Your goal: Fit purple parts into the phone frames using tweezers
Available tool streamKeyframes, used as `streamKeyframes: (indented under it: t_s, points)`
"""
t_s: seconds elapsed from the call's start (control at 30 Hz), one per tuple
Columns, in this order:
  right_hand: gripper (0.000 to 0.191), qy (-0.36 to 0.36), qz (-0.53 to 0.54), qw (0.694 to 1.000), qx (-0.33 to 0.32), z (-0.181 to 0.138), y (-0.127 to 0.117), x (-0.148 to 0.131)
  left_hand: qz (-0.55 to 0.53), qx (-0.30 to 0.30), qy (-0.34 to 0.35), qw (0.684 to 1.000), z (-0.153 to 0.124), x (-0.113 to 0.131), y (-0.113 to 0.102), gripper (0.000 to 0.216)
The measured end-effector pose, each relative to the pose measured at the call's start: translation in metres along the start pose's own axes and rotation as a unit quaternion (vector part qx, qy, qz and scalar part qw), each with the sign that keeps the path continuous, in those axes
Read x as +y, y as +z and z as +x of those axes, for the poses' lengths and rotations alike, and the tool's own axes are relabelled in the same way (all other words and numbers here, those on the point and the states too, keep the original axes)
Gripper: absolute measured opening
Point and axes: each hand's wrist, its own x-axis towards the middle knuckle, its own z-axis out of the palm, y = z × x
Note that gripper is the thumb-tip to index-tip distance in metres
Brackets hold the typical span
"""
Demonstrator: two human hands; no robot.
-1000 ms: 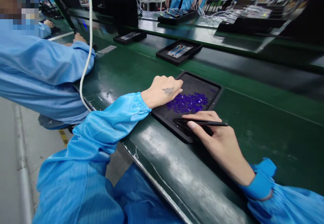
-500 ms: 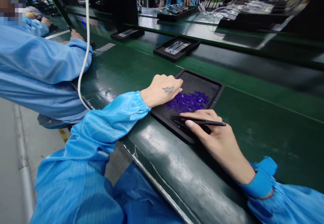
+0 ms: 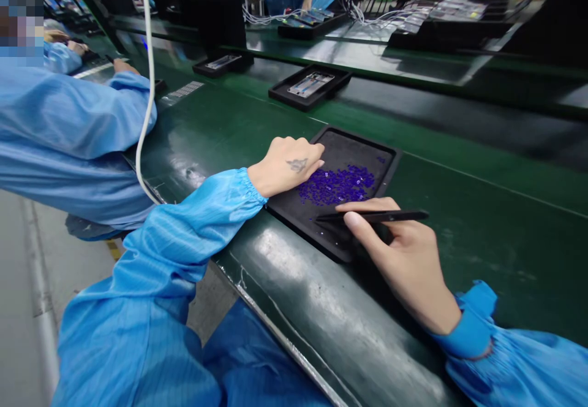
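The right hand is pinched closed; the left hand curls over one edge of the black tray, any hold hidden; purple pieces spread mid-tray, seemingly the bulk left to handle; the pinched black tweezers point near a stray speck; what is done, I cannot tell

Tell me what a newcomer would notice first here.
Most likely the bright purple bits, scattered across the middle of the black tray on the green table. Next might come the person's right grip at the tray's near side, holding black tweezers with the tips over the tray. At left, a white cable hangs in front of a co-worker's blue sleeve.
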Motion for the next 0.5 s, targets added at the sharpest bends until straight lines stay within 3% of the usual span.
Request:
streamKeyframes:
  t_s: [0.17, 0.4, 0.5]
  points:
    - [0.02, -0.018, -0.023, 0.998, -0.052, 0.0019, 0.0024, 0.004, 0.005, 0.021, 0.007, 1.0, 0.0007, -0.0011, 0.0035, 0.029]
    - [0.016, -0.033, -0.017, 0.999, 0.034, -0.0032, -0.005, 0.0002, 0.01, 0.019, 0.009, 1.0, 0.0008, -0.0011, 0.004, 0.03]
    - [0.012, -0.038, -0.018, 0.998, 0.042, -0.0034, -0.0048, -0.0004, 0.007, 0.017, 0.011, 1.0, 0.0005, -0.0011, 0.0029, 0.03]
